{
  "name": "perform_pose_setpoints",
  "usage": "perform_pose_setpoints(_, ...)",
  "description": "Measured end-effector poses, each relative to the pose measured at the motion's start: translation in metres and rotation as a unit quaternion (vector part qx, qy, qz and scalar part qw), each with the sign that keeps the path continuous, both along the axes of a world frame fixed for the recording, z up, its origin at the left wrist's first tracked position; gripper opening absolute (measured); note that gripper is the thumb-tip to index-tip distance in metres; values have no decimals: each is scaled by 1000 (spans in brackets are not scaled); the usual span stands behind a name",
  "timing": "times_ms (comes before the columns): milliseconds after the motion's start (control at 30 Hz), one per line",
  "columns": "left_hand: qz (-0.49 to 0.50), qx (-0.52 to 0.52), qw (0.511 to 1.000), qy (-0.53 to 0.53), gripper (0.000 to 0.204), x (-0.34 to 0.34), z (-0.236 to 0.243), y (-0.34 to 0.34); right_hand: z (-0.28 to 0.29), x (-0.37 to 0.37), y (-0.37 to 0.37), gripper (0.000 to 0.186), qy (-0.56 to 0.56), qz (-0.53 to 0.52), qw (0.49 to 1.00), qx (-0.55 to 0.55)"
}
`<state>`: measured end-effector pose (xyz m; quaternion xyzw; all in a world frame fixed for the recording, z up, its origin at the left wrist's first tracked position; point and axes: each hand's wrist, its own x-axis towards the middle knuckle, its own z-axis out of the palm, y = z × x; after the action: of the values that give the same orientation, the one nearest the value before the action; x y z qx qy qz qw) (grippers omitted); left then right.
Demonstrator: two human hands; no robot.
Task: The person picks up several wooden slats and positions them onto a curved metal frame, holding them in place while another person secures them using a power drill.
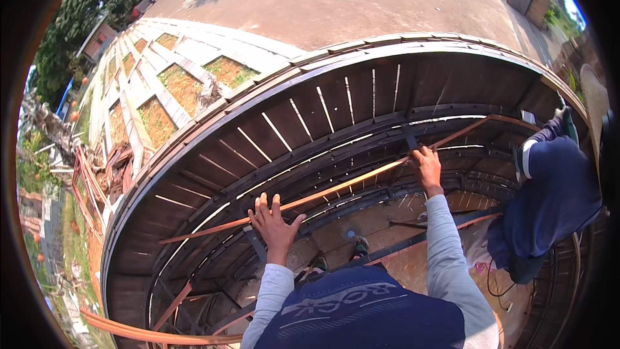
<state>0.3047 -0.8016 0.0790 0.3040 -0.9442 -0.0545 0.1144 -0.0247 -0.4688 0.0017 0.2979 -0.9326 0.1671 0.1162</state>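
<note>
A long thin reddish-brown wooden strip (pixel 349 184) runs slantwise across the inside of a dark curved slatted structure (pixel 329 106). My right hand (pixel 427 167) is closed around the strip, near a dark upright bracket (pixel 410 136). Lower and to the left, my left hand (pixel 272 225) has its fingers spread, and their tips reach up by the strip. Whether its palm presses on the wood I cannot tell. Past my right hand the strip continues toward the right side of the structure.
To the right a co-worker in dark blue (pixel 549 178) leans at the wall, a hand at a green tool (pixel 569 126). A dark rail (pixel 381 255) crosses before my body. Bent wooden strips (pixel 155 335) lie lower left. Outside are pale paving (pixel 155 81) and a brown yard (pixel 355 0).
</note>
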Motion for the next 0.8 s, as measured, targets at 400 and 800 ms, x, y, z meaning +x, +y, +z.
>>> perform_pose_setpoints(400, 18, 31, 990, -138, 58, 21, -53, -24, -6, 7, 24, 24, -100, 6, 995, 8)
perform_pose_setpoints(800, 2, 9, 989, -148, 60, 24, -69, -22, -5, 8, 25, 23, -66, 38, 997, 21)
